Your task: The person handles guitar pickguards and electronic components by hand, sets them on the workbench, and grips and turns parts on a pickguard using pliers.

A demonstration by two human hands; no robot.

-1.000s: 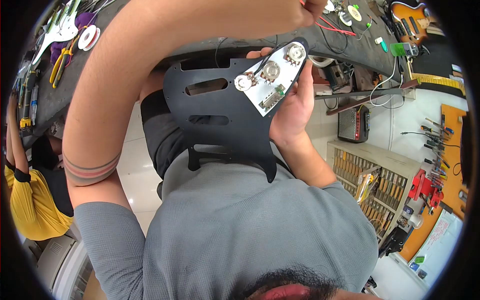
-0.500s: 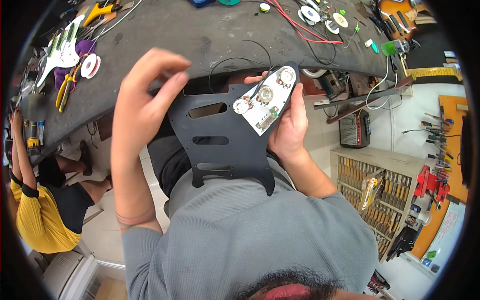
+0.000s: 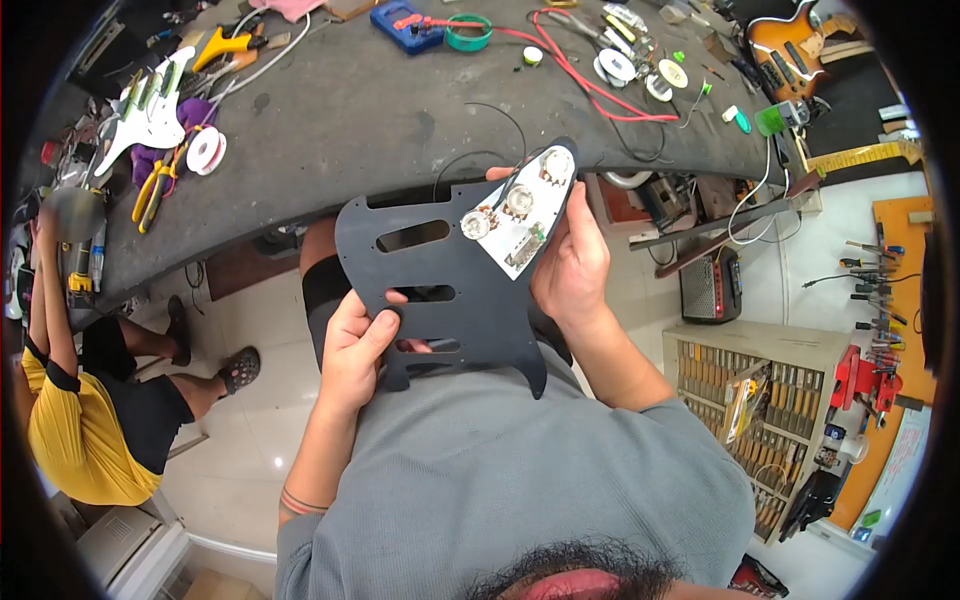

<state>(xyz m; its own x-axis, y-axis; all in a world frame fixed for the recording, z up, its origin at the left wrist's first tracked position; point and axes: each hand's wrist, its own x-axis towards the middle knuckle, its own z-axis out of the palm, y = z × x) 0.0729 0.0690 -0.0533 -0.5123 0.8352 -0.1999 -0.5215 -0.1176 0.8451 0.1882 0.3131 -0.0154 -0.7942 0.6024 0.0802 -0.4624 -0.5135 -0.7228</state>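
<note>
A black guitar pickguard (image 3: 485, 325) is held in front of my grey shirt, its underside facing me. Three pickup slots run down it. On its upper right a silvery shielding plate (image 3: 499, 242) carries three potentiometers (image 3: 519, 201) and a selector switch (image 3: 526, 247). A thin black wire (image 3: 519, 125) loops up from these parts. My left hand (image 3: 352, 345) grips the pickguard's left edge, thumb on the near face and fingertips showing through the slots. Around the right edge, beside the plate, closes my right hand (image 3: 575, 262).
The dark workbench (image 3: 340, 130) holds pliers (image 3: 155, 192), a wire spool (image 3: 206, 150), a white pickguard (image 3: 150, 115), a blue multimeter (image 3: 405, 25) and red leads (image 3: 585, 85). A person in a yellow shirt (image 3: 90, 430) sits at left. Right stands a drawer cabinet (image 3: 740, 340).
My left hand has come down from above the pickguard and taken hold of its left edge. The pickguard has shifted slightly left and down; my right hand keeps its hold.
</note>
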